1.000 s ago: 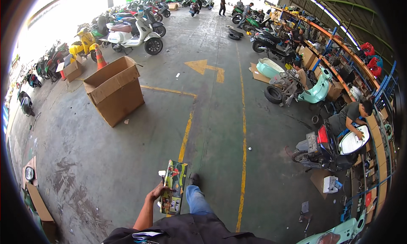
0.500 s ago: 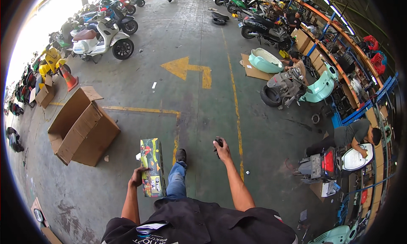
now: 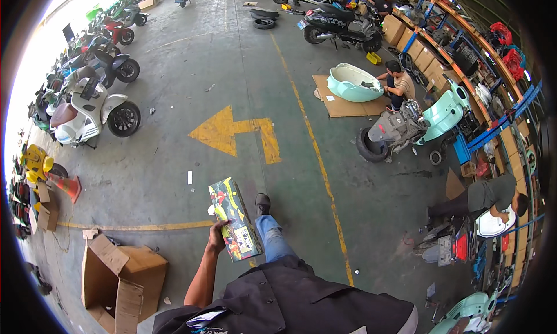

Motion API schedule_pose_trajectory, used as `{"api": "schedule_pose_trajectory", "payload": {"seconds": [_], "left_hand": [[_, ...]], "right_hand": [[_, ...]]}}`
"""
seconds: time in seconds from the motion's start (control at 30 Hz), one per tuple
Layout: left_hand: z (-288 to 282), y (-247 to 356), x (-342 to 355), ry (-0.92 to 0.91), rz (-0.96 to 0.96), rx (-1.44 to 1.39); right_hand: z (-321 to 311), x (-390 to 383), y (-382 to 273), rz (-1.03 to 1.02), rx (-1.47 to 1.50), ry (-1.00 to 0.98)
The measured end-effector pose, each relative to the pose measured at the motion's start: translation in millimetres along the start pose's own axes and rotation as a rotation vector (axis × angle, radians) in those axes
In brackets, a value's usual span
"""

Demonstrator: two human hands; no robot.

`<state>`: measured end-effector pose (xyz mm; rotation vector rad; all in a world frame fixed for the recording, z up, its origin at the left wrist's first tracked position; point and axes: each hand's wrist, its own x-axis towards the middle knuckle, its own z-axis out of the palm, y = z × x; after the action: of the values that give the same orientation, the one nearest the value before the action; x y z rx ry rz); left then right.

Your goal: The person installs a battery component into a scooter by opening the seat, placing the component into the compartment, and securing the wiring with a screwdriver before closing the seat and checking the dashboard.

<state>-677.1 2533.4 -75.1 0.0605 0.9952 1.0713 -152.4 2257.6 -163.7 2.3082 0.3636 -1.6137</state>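
Observation:
My left hand (image 3: 218, 234) is closed on a long, colourfully printed box (image 3: 237, 218), gripping its left side low in front of me. A small white piece shows at the box's left edge. My left foot or right foot, in a dark shoe (image 3: 262, 203), shows just beyond the box on the painted floor. My right hand is out of view.
A large open carton (image 3: 125, 282) lies lower left. Scooters (image 3: 87, 116) line the left, beside an orange cone (image 3: 69, 186). A yellow arrow (image 3: 232, 131) marks the floor. Right are a dismantled mint scooter (image 3: 441, 116), two crouched or bending workers (image 3: 397, 84) and racks (image 3: 470, 84).
The scene has slid down and past me, with the big carton now lower left. My right hand, holding a dark object half a second ago, has left the view. The box remains in my left hand.

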Motion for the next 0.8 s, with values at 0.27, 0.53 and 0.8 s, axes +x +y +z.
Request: {"api": "schedule_pose_trajectory", "payload": {"seconds": [0.27,0.53,0.8], "left_hand": [[125,210,225,0.160,0.029,-0.166],[193,415,429,-0.009,0.024,-0.396],[252,670,701,0.059,0.116,-0.385]], "right_hand": [[-67,-10,-536,-0.416,0.137,0.052],[-138,-197,-1168,-1.220,0.198,-0.086],[-165,-120,-1399,-0.860,0.251,-0.096]]}}
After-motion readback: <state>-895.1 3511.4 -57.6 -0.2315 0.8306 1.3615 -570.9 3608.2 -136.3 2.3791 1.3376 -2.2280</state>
